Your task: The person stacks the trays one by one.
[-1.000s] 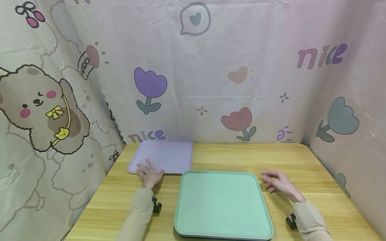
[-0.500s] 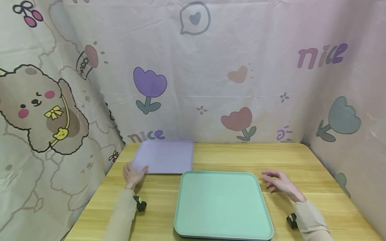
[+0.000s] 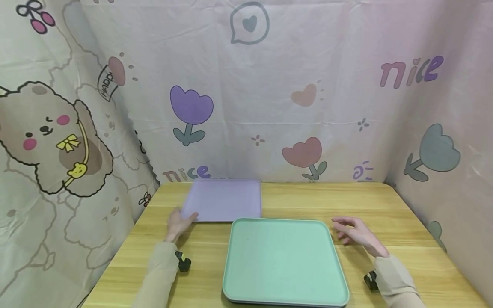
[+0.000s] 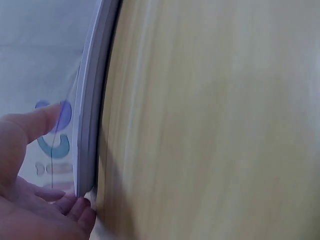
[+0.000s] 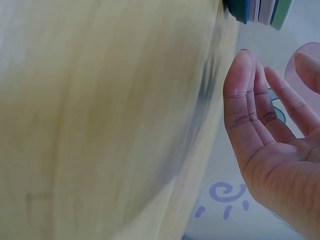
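lilac tray (image 3: 225, 199) lies left of centre on the worktop (image 3: 292, 201); our left hand (image 3: 178, 223) pinches its near-left corner, so we slide it flat; right hand (image 3: 356, 235) hovers, fingers relaxed.

We see a flat, square lilac tray (image 3: 225, 199) with rounded corners and a low raised rim, lying level at the far side of a wooden table, close to the backdrop. Its near edge sits just beyond the far edge of a larger mint-green tray (image 3: 284, 261). The left wrist view shows the lilac tray's thin pale rim edge-on, resting on the wood.
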`<state>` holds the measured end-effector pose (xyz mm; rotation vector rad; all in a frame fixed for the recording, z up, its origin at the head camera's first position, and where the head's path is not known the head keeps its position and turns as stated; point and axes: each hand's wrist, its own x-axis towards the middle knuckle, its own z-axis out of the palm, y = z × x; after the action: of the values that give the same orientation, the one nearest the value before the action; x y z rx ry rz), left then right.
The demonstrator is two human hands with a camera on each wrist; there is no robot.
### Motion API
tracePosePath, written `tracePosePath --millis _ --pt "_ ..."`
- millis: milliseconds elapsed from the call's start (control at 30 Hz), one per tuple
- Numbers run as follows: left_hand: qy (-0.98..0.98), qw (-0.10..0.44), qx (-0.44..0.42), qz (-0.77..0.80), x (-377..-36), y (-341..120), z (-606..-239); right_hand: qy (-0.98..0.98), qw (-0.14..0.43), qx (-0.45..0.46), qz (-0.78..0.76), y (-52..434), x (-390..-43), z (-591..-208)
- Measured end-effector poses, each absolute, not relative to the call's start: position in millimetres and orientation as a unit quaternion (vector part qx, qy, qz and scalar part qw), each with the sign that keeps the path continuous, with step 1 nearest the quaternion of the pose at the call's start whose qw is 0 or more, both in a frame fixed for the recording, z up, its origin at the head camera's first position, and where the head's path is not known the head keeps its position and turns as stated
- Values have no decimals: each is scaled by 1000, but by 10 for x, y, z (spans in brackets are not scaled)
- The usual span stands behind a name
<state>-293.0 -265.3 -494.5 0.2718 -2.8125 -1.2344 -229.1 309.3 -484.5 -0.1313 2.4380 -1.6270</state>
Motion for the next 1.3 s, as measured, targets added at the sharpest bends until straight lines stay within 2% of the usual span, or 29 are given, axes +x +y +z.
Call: tracePosePath --millis 200,367,600,933,1167,1300 --pt "-901 28 44 -430 -2961 -2485 -4937 821 116 -36 -558 3088 -2295 -4828" --pt "-891 10 39 -451 -3002 -2368 -4923 824 111 -37 -554 3050 -2345 -4796" --pt "-888 14 32 -459 -3111 -2247 -4969 825 104 -47 -554 2985 -2465 -4762" --pt "-897 8 -12 -442 -3191 -2030 -4958 829 108 -54 -546 2952 -2748 -4684" --pt "-905 1 -45 -424 -3280 -1783 -4949 824 134 -53 -548 2830 -2972 -4663" --pt "-906 -5 -26 -422 -3290 -1674 -4894 817 153 -63 -553 2767 -3104 -4677"
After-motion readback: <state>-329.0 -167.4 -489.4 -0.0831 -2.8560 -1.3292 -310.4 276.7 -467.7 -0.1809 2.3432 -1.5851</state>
